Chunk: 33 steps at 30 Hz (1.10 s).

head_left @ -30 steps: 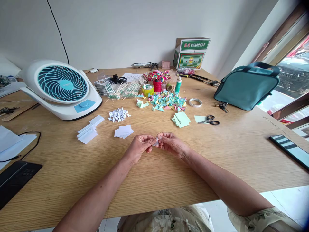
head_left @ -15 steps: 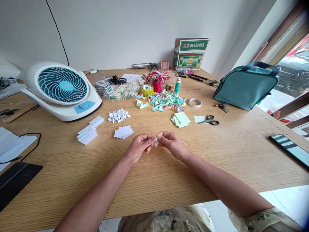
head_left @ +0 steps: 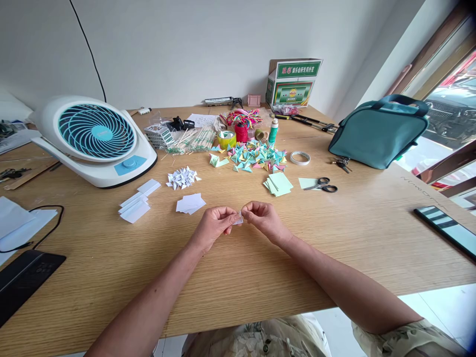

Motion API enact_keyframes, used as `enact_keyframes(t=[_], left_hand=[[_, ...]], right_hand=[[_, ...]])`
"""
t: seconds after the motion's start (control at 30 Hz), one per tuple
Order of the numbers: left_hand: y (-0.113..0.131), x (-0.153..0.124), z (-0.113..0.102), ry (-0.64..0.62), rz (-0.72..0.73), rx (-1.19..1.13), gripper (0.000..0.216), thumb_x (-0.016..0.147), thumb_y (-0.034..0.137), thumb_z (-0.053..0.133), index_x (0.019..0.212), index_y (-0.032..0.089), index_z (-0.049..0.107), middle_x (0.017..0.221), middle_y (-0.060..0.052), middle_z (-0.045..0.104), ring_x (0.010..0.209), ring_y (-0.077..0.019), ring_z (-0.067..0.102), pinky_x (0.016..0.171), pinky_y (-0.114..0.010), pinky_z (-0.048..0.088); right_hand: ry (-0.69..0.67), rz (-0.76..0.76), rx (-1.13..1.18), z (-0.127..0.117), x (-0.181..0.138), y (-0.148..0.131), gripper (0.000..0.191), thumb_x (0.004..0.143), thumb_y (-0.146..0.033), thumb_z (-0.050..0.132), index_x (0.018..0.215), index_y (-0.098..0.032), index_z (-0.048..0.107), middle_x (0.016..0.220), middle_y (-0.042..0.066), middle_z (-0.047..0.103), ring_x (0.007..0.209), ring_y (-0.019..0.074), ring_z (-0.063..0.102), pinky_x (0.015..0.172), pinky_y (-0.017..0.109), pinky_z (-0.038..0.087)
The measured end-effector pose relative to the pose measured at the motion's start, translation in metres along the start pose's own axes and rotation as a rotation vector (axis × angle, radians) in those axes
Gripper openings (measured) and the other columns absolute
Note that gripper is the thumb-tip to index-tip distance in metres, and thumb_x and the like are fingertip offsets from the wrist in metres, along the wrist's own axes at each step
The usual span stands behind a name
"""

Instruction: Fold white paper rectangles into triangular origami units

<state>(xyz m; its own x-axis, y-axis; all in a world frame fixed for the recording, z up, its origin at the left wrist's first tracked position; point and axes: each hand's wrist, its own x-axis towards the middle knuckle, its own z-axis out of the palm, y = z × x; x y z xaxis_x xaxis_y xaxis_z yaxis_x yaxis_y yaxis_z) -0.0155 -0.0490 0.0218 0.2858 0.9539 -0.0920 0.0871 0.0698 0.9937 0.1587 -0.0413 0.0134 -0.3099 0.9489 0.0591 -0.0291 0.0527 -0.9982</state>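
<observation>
Between my hands, above the near middle of the table, is a small folded piece of white paper [head_left: 238, 219]. My left hand [head_left: 218, 223] pinches it between thumb and fingers. At its upper right edge, my right hand [head_left: 263, 219] is closed in a pinch on the same paper. Fingers cover part of the folds. Beyond my left hand lie flat white paper slips [head_left: 190, 203] and a heap of folded white paper triangles [head_left: 182, 177]. Another fanned row of white slips [head_left: 136, 203] is farther left.
A white fan [head_left: 96, 139] stands at the left. Coloured paper triangles [head_left: 256, 157], green paper squares [head_left: 278, 184], scissors [head_left: 323, 185] and a tape roll [head_left: 300, 158] lie beyond my right hand. A teal bag [head_left: 379, 134] and a phone [head_left: 446, 233] are at the right.
The fingers of my right hand have shifted slightly at the paper's edge, and more of the white paper shows between the hands. My left hand keeps its hold.
</observation>
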Motion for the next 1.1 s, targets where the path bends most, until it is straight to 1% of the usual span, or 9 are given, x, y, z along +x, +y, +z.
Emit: enact_keyframes(t=[0.23, 0.33, 0.47, 0.6, 0.67, 0.73, 0.8, 0.9, 1.1], left_hand=[[-0.004, 0.000, -0.002, -0.031, 0.019, 0.065, 0.033, 0.078, 0.045, 0.067, 0.075, 0.013, 0.062, 0.067, 0.000, 0.060, 0.048, -0.0056, 0.042, 0.047, -0.020, 0.030], [-0.004, 0.000, -0.002, -0.009, 0.028, 0.058, 0.032, 0.078, 0.045, 0.067, 0.073, 0.014, 0.060, 0.065, 0.002, 0.056, 0.048, -0.0057, 0.042, 0.047, -0.020, 0.032], [-0.004, 0.001, -0.002, 0.048, 0.055, 0.117, 0.029, 0.079, 0.044, 0.065, 0.074, 0.016, 0.059, 0.064, 0.002, 0.055, 0.048, -0.0069, 0.043, 0.047, -0.020, 0.035], [-0.004, -0.003, 0.002, 0.156, 0.195, 0.366, 0.024, 0.082, 0.039, 0.061, 0.072, 0.017, 0.061, 0.060, 0.001, 0.056, 0.052, -0.0096, 0.047, 0.051, -0.021, 0.036], [-0.003, -0.006, 0.004, 0.216, 0.293, 0.506, 0.018, 0.083, 0.033, 0.060, 0.073, 0.018, 0.062, 0.062, 0.000, 0.060, 0.056, -0.0108, 0.049, 0.056, -0.021, 0.036], [-0.003, -0.008, 0.006, 0.235, 0.358, 0.580, 0.014, 0.083, 0.029, 0.059, 0.074, 0.019, 0.064, 0.068, -0.001, 0.064, 0.060, -0.0118, 0.051, 0.061, -0.022, 0.038], [-0.003, -0.009, 0.008, 0.230, 0.365, 0.582, 0.012, 0.084, 0.028, 0.058, 0.078, 0.019, 0.064, 0.071, -0.002, 0.065, 0.062, -0.0122, 0.053, 0.063, -0.022, 0.039], [-0.003, -0.008, 0.007, 0.199, 0.313, 0.518, 0.015, 0.084, 0.032, 0.059, 0.082, 0.019, 0.064, 0.071, -0.001, 0.065, 0.060, -0.0114, 0.053, 0.061, -0.022, 0.040], [-0.001, -0.005, 0.004, 0.168, 0.269, 0.420, 0.021, 0.085, 0.035, 0.058, 0.076, 0.016, 0.063, 0.063, 0.001, 0.059, 0.055, -0.0097, 0.048, 0.055, -0.020, 0.038]], right_hand=[[0.047, -0.048, -0.041, 0.003, 0.000, 0.003, 0.022, 0.077, -0.036, 0.067, 0.070, -0.018, 0.058, 0.066, 0.000, 0.060, 0.060, 0.0115, 0.050, 0.059, 0.026, 0.039], [0.038, -0.025, -0.046, 0.003, -0.001, 0.001, 0.027, 0.080, -0.042, 0.064, 0.072, -0.017, 0.060, 0.066, 0.000, 0.059, 0.059, 0.0112, 0.048, 0.057, 0.025, 0.037], [0.018, 0.002, -0.013, 0.001, -0.002, -0.002, 0.034, 0.080, -0.050, 0.063, 0.074, -0.017, 0.062, 0.068, 0.001, 0.059, 0.062, 0.0119, 0.049, 0.058, 0.025, 0.037], [0.040, -0.013, -0.024, 0.003, -0.002, 0.001, 0.032, 0.077, -0.048, 0.067, 0.073, -0.017, 0.063, 0.068, 0.001, 0.059, 0.062, 0.0122, 0.048, 0.058, 0.025, 0.037], [0.070, -0.018, -0.052, 0.004, -0.001, 0.004, 0.032, 0.076, -0.048, 0.067, 0.072, -0.017, 0.062, 0.066, 0.001, 0.057, 0.060, 0.0121, 0.047, 0.057, 0.026, 0.035], [0.094, -0.032, -0.098, 0.005, -0.001, 0.007, 0.032, 0.078, -0.048, 0.065, 0.072, -0.017, 0.061, 0.064, 0.000, 0.055, 0.059, 0.0119, 0.045, 0.056, 0.026, 0.034], [0.108, -0.057, -0.140, 0.006, -0.001, 0.008, 0.031, 0.080, -0.047, 0.063, 0.073, -0.017, 0.060, 0.064, -0.001, 0.053, 0.059, 0.0119, 0.043, 0.055, 0.026, 0.033], [0.116, -0.082, -0.140, 0.006, 0.000, 0.008, 0.033, 0.082, -0.049, 0.061, 0.073, -0.018, 0.058, 0.064, -0.001, 0.051, 0.059, 0.0121, 0.042, 0.056, 0.026, 0.033], [0.035, -0.017, -0.010, 0.004, -0.001, 0.004, 0.040, 0.083, -0.056, 0.056, 0.072, -0.018, 0.060, 0.066, 0.001, 0.055, 0.062, 0.0129, 0.047, 0.060, 0.027, 0.038]])
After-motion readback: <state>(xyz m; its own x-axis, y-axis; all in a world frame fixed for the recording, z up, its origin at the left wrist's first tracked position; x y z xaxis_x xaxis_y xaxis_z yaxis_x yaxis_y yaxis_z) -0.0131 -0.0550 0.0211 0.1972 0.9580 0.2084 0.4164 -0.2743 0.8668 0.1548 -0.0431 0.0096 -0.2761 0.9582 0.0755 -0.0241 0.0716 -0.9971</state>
